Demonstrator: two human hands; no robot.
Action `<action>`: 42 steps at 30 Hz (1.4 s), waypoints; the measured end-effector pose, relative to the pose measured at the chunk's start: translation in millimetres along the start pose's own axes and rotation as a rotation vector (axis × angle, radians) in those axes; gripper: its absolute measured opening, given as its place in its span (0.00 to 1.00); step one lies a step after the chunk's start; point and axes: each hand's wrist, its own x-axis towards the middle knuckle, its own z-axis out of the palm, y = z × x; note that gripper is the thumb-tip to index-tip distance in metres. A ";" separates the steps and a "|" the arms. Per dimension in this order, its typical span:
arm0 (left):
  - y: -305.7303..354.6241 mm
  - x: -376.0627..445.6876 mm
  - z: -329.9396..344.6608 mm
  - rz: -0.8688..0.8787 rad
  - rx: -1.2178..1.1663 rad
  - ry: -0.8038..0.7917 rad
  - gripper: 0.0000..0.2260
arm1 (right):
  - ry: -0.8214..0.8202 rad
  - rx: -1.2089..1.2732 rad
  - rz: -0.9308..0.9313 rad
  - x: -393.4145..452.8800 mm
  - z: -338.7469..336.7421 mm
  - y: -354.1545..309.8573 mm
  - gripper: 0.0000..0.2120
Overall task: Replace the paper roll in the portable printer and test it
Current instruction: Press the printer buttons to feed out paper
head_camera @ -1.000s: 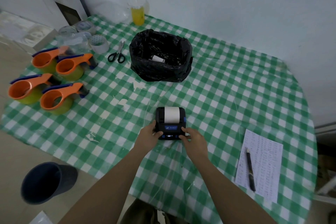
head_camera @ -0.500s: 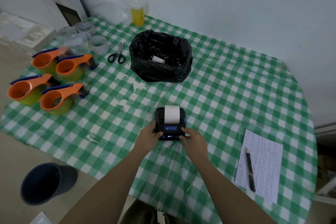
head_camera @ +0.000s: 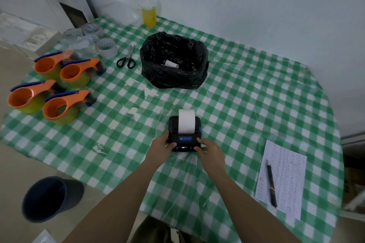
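The printer (head_camera: 185,136) sits on the checked tablecloth (head_camera: 256,94), held from both sides. The left hand (head_camera: 161,146) closes on its left edge, thumb resting on the front near the lit buttons. The right hand (head_camera: 210,149) closes on the right front corner, fingertips touching the case beside the blue label. A white strip of paper (head_camera: 186,120) rises out of the slot just beyond both hands and curls away from them. Farther out past the grip stands a bin lined with a black bag (head_camera: 173,61), with a white roll (head_camera: 171,63) inside it. Scissors (head_camera: 126,58) lie left of the bin. Well off to the right of the right hand, a pen (head_camera: 271,183) lies on a printed sheet (head_camera: 286,173).
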 end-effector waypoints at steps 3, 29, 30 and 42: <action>-0.7 -0.5 -0.6 0.002 0.002 -0.005 0.27 | 0.006 0.009 0.001 -0.3 -0.3 -0.4 0.14; -3.6 1.8 -1.1 0.003 0.041 -0.004 0.26 | 0.005 0.003 -0.003 -0.7 0.0 -0.4 0.15; -3.7 1.7 -1.2 0.001 0.042 -0.005 0.27 | 0.007 0.003 -0.006 -0.8 0.1 -0.1 0.15; -1.1 1.3 -1.1 -0.011 0.035 -0.009 0.27 | 0.015 0.019 -0.007 -0.7 1.6 1.1 0.14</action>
